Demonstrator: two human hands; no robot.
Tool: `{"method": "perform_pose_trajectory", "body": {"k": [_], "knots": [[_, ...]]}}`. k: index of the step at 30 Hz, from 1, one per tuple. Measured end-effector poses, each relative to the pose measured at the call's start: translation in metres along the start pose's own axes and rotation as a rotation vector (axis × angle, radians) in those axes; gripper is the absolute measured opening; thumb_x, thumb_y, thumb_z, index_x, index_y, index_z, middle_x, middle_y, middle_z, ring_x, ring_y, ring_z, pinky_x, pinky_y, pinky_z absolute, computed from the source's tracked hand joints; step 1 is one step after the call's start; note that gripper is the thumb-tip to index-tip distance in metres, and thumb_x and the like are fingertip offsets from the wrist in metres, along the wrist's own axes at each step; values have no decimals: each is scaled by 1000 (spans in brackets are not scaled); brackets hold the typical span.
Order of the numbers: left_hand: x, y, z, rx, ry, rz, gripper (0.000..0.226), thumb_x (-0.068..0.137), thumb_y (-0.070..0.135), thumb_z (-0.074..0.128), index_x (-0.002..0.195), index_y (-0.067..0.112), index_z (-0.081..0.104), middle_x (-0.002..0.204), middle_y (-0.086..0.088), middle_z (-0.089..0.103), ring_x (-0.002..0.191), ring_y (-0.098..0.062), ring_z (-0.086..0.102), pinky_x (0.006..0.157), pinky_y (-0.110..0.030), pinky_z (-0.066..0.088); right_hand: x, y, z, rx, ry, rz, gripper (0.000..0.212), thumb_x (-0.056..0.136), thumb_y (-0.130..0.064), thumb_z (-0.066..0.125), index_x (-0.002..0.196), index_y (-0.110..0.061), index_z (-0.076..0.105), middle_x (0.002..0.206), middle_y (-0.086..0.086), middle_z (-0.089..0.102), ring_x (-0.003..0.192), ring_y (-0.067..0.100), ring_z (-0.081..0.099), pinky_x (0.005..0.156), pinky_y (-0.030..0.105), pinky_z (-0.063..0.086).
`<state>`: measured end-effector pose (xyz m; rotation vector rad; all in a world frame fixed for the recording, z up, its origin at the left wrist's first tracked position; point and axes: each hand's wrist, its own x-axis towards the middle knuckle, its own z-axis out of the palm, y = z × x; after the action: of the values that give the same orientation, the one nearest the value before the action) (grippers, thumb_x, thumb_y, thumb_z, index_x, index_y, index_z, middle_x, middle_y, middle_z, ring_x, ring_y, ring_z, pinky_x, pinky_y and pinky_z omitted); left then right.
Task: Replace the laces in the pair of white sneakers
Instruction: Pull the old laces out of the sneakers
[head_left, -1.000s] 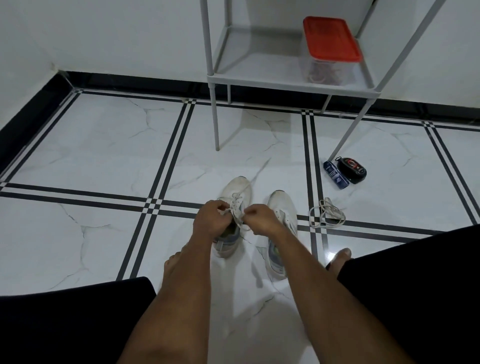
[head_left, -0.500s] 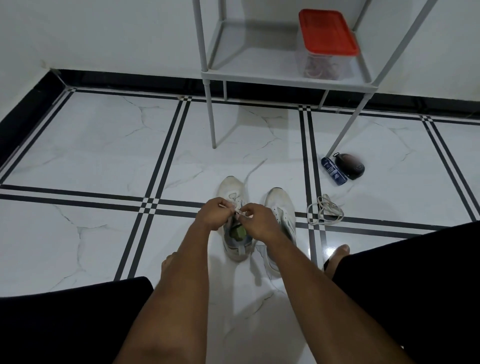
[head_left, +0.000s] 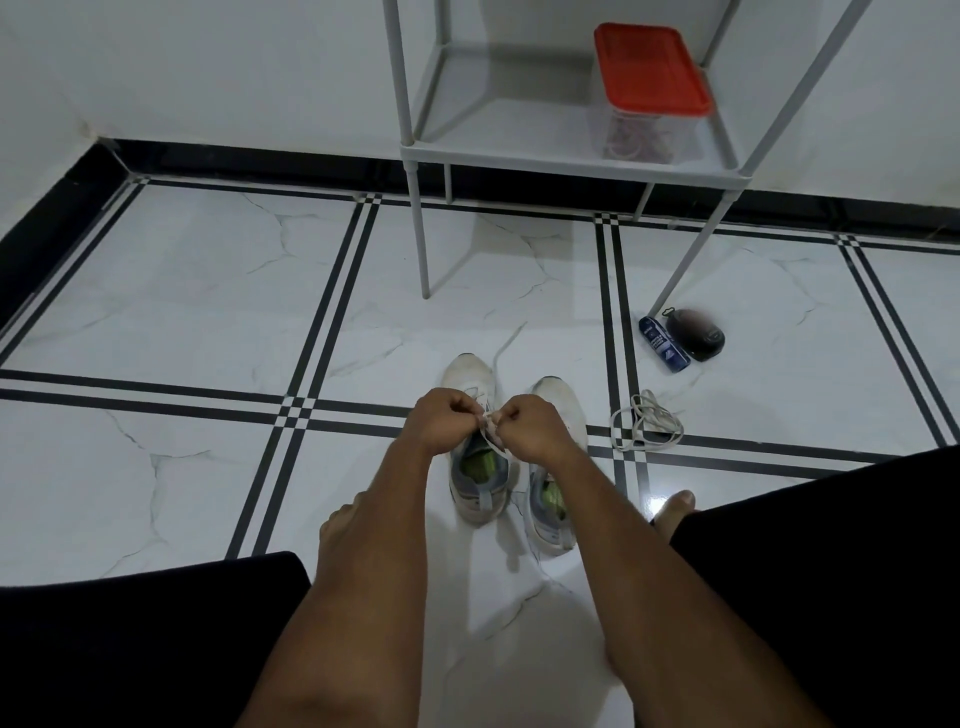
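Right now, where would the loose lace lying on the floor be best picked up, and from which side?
Probably at the bunched middle of the loose lace, pinched from above. It lies flat in a tangled coil on the floor, right of the right sneaker, so one pinch there gathers several strands. Both hands are busy.

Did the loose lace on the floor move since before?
No. The loose lace lies on the same black floor stripe, right of the sneakers, as before.
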<state>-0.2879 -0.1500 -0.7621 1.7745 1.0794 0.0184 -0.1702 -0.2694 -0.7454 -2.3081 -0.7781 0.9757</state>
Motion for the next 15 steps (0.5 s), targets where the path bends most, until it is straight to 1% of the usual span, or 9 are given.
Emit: {"method": "perform_pose_trajectory", "body": {"k": [2,3,6,8,9,11,12,13,15], "knots": [[0,-4,2,10,-28,-1,10,82,19,84,91,21,82,95,6,77,93,-10,69,79,-25,53,8,-2,-8,105,-46,45,27,93,-23,68,80,0,69,94,20,76,86,30,73,76,42,61],[0,-5,3,12,-17,9,8,83,20,85,90,21,82,94,6,78,92,-10,69,79,-25,53,11,-4,-12,151,-68,66,30,96,-25,68,81,1,69,91,22,75,79,30,73,70,38,60],[0,-6,7,-34,66,27,4,87,20,79,85,21,82,88,6,79,88,-11,71,77,-26,53,9,-8,-22,252,-86,120,31,104,-26,66,82,-5,70,77,12,69,60,25,63,54,27,50],[-1,-2,5,-180,81,-29,12,88,14,69,82,20,78,92,2,79,86,-16,72,69,-26,51,5,-11,-26,328,-68,171,28,104,-24,66,82,-7,69,72,8,66,53,20,59,51,25,49],[0,-1,3,-230,76,-57,15,88,11,65,81,20,75,96,-1,79,86,-18,72,66,-26,49,3,-12,-28,391,-77,209,25,103,-23,66,84,-6,68,73,8,66,52,18,59,55,28,54],[4,1,-2,-213,38,-57,18,88,5,63,82,20,72,100,-3,78,88,-19,69,70,-27,49,2,-14,-32,590,-143,241,17,102,-19,66,99,-2,69,85,10,72,63,19,68,71,38,64],[5,1,-4,-167,-1,-55,18,86,4,65,85,20,73,101,-2,77,89,-18,68,74,-28,49,2,-17,-36,743,-195,218,18,103,-15,64,112,0,68,98,12,76,77,23,75,81,43,65],[6,0,-4,-110,-42,-56,19,84,5,68,90,22,73,101,0,75,90,-17,67,77,-29,51,3,-20,-41,923,-242,173,25,104,-13,62,125,1,64,113,15,77,95,28,78,93,48,63],[7,-4,-1,-5,-95,-57,20,81,14,78,99,23,75,101,3,74,94,-16,68,83,-31,55,7,-26,-53,1213,-290,60,35,106,-13,59,140,-7,57,136,18,69,123,33,70,109,52,54]]}}
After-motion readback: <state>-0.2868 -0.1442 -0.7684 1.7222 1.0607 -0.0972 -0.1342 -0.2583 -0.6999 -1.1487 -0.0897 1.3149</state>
